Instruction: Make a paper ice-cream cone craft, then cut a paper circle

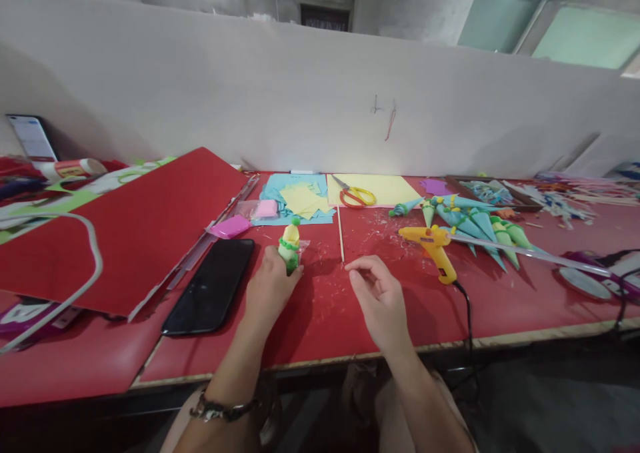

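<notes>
Figure [289, 245] in left hand [273, 281], phone [210, 286] edge just beside

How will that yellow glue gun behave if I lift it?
The yellow glue gun will probably feel back-heavy, since a long clear rod juts from its rear. Its black cord runs over the edge of the red table, so it may tug. Its angled handle makes rolling unlikely.

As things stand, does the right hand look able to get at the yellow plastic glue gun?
Probably yes: the glue gun lies just right of the right hand, its handle toward the person, with red tabletop between them and nothing seen blocking the way.
</notes>
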`<state>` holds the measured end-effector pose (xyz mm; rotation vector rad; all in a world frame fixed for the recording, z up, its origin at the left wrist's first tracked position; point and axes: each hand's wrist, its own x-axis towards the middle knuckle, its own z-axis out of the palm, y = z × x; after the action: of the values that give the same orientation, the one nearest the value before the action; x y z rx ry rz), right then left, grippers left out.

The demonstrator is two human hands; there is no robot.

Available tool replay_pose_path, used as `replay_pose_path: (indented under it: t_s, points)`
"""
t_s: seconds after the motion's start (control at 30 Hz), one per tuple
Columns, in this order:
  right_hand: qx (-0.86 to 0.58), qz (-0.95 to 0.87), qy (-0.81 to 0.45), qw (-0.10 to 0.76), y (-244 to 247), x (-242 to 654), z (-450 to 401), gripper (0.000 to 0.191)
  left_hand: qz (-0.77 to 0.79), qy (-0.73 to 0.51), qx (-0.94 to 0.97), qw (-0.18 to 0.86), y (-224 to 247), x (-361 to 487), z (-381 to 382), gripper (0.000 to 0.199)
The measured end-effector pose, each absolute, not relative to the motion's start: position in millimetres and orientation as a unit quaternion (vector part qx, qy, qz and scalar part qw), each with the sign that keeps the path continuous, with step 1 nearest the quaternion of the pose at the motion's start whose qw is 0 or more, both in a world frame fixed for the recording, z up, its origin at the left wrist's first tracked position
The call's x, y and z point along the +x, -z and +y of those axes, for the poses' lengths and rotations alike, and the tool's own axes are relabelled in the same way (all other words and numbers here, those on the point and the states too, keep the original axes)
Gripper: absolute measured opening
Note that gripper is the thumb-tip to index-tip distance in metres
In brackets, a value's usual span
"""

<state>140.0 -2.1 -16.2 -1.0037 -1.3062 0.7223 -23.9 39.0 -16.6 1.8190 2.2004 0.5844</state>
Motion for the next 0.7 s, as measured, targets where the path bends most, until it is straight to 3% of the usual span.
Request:
replay_pose_path:
  t_s: [0.27,0.43,0.7]
  points:
    - [-0.455,-0.569,-0.3,0.615,17,141,1,0.014,0.552,-0.347,0.692,0.309,13,-18,27,0.024]
    - [-0.456,-0.577,-0.326,0.594,19,143,3,0.019,0.498,-0.361,0.732,0.292,18,-11,21,0.023]
    - [-0.495,-0.554,-0.352,0.57,20,146,2,0.01,0.503,-0.369,0.731,0.276,23,-11,19,0.02]
